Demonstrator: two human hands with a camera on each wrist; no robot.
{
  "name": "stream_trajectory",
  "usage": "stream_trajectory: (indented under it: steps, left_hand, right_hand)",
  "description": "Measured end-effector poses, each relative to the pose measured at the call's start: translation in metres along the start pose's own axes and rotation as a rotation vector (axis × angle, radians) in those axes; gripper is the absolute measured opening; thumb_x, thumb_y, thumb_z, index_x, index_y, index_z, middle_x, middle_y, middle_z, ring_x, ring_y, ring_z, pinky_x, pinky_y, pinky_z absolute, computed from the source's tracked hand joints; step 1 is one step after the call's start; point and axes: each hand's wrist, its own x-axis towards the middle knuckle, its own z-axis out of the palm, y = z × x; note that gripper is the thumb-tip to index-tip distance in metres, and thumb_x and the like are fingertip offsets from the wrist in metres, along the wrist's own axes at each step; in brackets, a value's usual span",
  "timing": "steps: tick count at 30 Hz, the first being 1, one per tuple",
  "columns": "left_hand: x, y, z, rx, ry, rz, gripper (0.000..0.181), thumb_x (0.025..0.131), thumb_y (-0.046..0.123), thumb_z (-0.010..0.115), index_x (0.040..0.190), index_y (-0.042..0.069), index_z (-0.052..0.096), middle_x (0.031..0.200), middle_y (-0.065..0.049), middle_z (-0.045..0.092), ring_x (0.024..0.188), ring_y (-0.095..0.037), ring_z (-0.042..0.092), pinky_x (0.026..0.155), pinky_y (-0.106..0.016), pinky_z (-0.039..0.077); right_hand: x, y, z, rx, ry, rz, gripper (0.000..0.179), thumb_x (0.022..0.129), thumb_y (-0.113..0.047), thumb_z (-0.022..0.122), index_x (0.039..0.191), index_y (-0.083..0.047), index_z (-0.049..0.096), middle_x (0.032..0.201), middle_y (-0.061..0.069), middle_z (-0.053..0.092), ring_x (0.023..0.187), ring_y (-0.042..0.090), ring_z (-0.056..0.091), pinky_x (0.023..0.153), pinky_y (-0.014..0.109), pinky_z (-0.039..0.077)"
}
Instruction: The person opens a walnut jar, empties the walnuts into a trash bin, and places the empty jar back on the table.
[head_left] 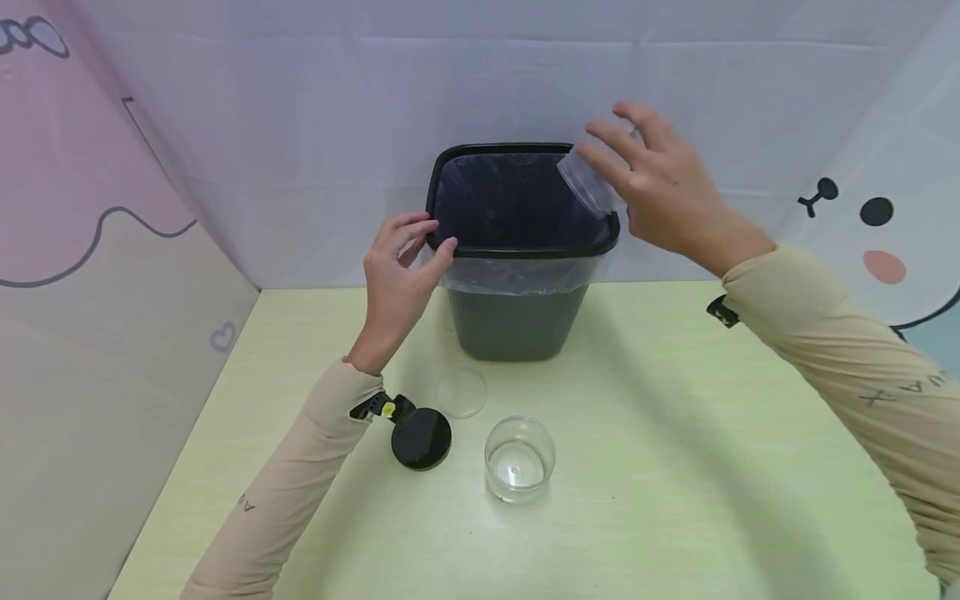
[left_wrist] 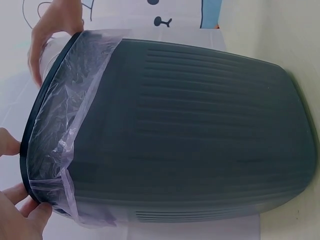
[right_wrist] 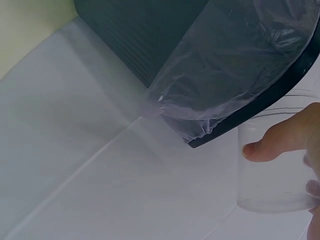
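A dark grey trash bin [head_left: 517, 321] with a black rim stands on the table, lined with a clear plastic bag [head_left: 525, 273] folded over its edge. My left hand [head_left: 401, 267] pinches the rim and bag at the bin's near left corner, thumb on the outside. My right hand [head_left: 660, 187] grips a clear plastic jar [right_wrist: 272, 185] above the bin's right edge. The jar is tipped, its mouth turned toward the bin's opening. In the right wrist view the jar's threaded neck lies close to the rim, and the thumb presses its side.
In front of the bin stands a clear, lidless jar [head_left: 520, 483]. Left of it lie a round black lid [head_left: 422, 439] and a thin transparent disc [head_left: 462, 393]. Behind the bin hangs a white cloth wall [head_left: 337, 108], with printed panels on both sides.
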Motion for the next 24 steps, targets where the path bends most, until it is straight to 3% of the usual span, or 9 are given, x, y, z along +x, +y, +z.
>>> stream_trajectory:
  steps: [7, 12, 19, 24]
  left_hand:
    - [0.001, -0.002, 0.0, -0.002, 0.01, 0.025, 0.029, 0.084, -0.002, 0.067, 0.107, -0.018, 0.061, 0.119, -0.029, 0.051, 0.113, -0.034, 0.05, 0.1, -0.041, 0.044]
    - [0.002, -0.002, 0.0, 0.0, 0.014, 0.027, 0.029, 0.083, -0.002, 0.067, 0.107, -0.018, 0.061, 0.119, -0.03, 0.051, 0.113, -0.034, 0.05, 0.1, -0.041, 0.044]
    - [0.002, -0.003, 0.001, -0.001, 0.022, 0.035, 0.028, 0.083, -0.002, 0.067, 0.106, -0.018, 0.062, 0.119, -0.029, 0.051, 0.112, -0.034, 0.05, 0.099, -0.04, 0.045]
    - [0.003, -0.005, 0.002, -0.005, 0.023, 0.05, 0.028, 0.084, -0.002, 0.067, 0.106, -0.018, 0.062, 0.119, -0.029, 0.051, 0.112, -0.035, 0.05, 0.098, -0.041, 0.045]
  right_hand:
    - [0.002, -0.004, -0.001, 0.01, -0.013, -0.017, 0.065, 0.066, 0.016, 0.054, 0.129, 0.0, 0.052, 0.133, 0.021, 0.048, 0.127, 0.043, 0.036, 0.105, 0.054, 0.034]
    - [0.003, -0.002, -0.003, 0.054, 0.002, 0.038, 0.072, 0.058, 0.015, 0.055, 0.128, -0.001, 0.053, 0.131, 0.021, 0.051, 0.125, 0.044, 0.039, 0.097, 0.057, 0.041]
    - [0.002, 0.001, -0.013, 0.078, -0.039, 0.133, 0.08, 0.054, -0.001, 0.076, 0.13, -0.001, 0.052, 0.128, 0.022, 0.053, 0.119, 0.044, 0.041, 0.094, 0.059, 0.039]
    - [0.004, -0.001, -0.02, 0.038, -0.063, 0.181, 0.081, 0.056, -0.008, 0.082, 0.131, -0.001, 0.052, 0.127, 0.022, 0.054, 0.115, 0.043, 0.043, 0.086, 0.059, 0.041]
